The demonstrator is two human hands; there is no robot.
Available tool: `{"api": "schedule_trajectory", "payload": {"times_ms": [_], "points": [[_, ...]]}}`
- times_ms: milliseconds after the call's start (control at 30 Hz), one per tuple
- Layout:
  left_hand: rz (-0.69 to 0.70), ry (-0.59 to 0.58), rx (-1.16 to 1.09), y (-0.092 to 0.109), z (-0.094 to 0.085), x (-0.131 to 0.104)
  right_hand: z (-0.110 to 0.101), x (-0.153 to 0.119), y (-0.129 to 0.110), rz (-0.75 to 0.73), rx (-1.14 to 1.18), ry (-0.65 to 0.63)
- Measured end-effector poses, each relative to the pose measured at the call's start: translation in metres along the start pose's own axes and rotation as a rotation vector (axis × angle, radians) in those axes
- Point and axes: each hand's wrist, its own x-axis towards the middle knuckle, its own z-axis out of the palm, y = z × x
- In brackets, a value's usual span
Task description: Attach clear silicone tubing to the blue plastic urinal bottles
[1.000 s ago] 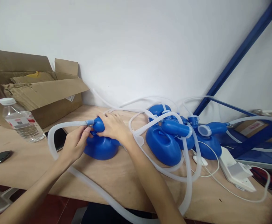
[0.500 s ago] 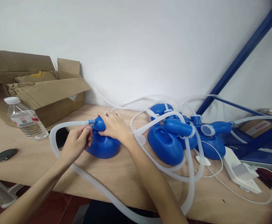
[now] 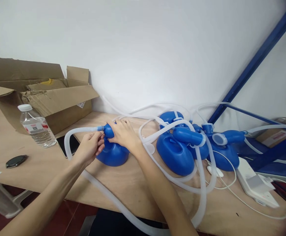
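Near table's [image 3: 123, 183] middle, jug [image 3: 113, 154] stands upright. Right hand [image 3: 124, 132] closed over jug's neck; left hand [image 3: 90, 147] pinches hose [image 3: 82, 130] connector at spout. Hose looks seated on spout, joint under fingers hidden. Three jugs [image 3: 174, 154] with hoses attached lie toward right edge; bottle [image 3: 37, 126], box [image 3: 42, 95] at left.

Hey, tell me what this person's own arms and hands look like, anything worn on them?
Both arms are bare as far as the picture shows, with no sleeves in view. The left hand and right hand wear no gloves, and no rings, watch or bracelet show on the fingers or wrists. The forearms are slim, and the fingernails look short and plain.
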Motion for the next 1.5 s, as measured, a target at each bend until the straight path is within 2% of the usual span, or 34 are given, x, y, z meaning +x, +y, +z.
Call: {"api": "schedule_trajectory", "payload": {"times_ms": [200,667,800,1133,1500], "points": [[0.142,0.051,0.094,-0.01,-0.014,0.0,0.0,0.0,0.001,0.023,0.029,-0.011],[-0.034,-0.026,-0.079,0.004,0.003,0.003,-0.002,0.001,-0.001,0.029,0.019,-0.019],[-0.019,-0.009,-0.06,0.002,0.005,0.004,-0.002,0.001,-0.001,0.032,0.02,-0.021],[0.122,0.07,0.02,-0.013,0.0,0.001,0.0,0.0,0.0,0.014,0.012,-0.007],[0.033,0.018,-0.025,-0.001,0.004,0.001,-0.001,0.001,-0.001,0.019,0.0,-0.016]]}}
